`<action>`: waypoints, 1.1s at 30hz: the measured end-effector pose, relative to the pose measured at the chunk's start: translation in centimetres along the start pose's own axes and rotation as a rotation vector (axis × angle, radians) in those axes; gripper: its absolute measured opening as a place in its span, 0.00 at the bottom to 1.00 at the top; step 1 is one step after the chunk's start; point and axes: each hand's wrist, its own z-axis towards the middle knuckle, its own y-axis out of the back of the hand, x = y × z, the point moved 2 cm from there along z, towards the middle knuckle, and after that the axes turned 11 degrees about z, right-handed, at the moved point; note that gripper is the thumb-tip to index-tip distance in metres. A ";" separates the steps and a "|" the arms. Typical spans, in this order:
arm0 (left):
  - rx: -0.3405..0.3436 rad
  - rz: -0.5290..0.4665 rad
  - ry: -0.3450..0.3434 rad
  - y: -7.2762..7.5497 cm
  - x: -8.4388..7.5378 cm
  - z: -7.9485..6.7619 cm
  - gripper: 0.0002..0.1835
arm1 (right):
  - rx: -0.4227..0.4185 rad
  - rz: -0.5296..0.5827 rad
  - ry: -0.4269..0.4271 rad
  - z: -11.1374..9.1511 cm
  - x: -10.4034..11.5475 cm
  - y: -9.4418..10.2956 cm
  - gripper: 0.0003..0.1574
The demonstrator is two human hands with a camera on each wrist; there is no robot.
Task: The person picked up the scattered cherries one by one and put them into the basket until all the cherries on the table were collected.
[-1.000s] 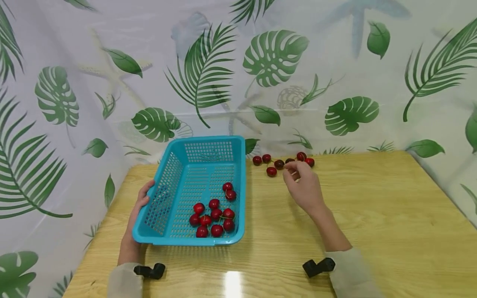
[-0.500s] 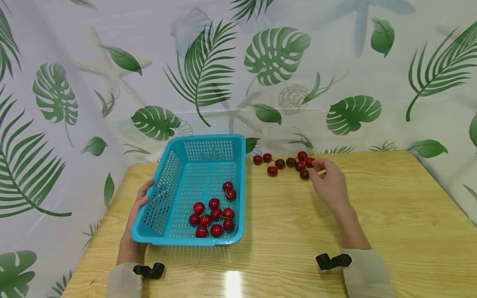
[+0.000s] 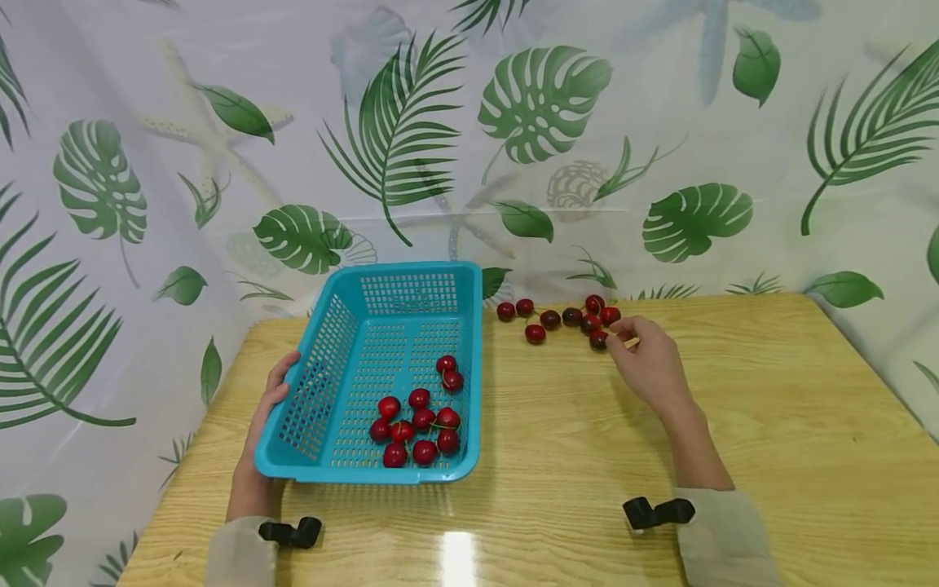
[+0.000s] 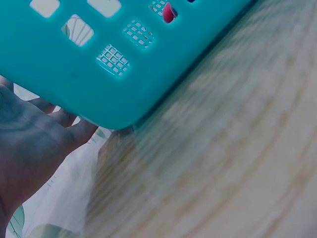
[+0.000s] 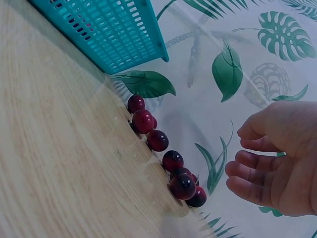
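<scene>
A blue plastic basket point(image 3: 403, 475) stands on the table, with several dark red cherries point(image 3: 424, 419) gathered in its near right part. My left hand point(image 3: 266, 416) rests along the basket's left outer wall, fingertips at the rim; in the left wrist view its fingers pass partly behind the basket. More cherries point(image 3: 550, 319) lie loose along the table's back edge, right of the basket. My right hand point(image 3: 649, 363) hovers at the right end of this group, its fingers loosely bent and thumb near a dark cherry point(image 3: 598, 340). No fruit shows between the fingers in the right wrist view.
The wooden table point(image 3: 792, 432) ends at the back against a white curtain point(image 3: 792, 163) printed with green leaves. Each sleeve carries a small black device, one on the left cuff point(image 3: 292, 532) and one on the right point(image 3: 658, 513).
My right hand has shifted to the right off the loose cherries, uncovering several of them, and has hardly moved in the last half second. Left hand and basket keep their place.
</scene>
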 end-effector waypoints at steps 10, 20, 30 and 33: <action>0.067 -0.043 -0.156 0.0 0.2 0.4 0.28 | 0.009 0.001 0.023 0.0 0.3 0.1 0.18; 0.059 0.009 -0.080 0.0 -0.2 0.5 0.27 | 0.039 -0.007 -0.001 0.1 0.3 0.2 0.20; 0.041 0.008 -0.096 0.0 -0.2 0.5 0.27 | 0.043 -0.019 -0.003 0.1 0.3 0.1 0.19; 0.058 -0.017 -0.112 0.0 -0.1 0.5 0.27 | 0.047 -0.025 0.003 0.2 0.3 0.1 0.17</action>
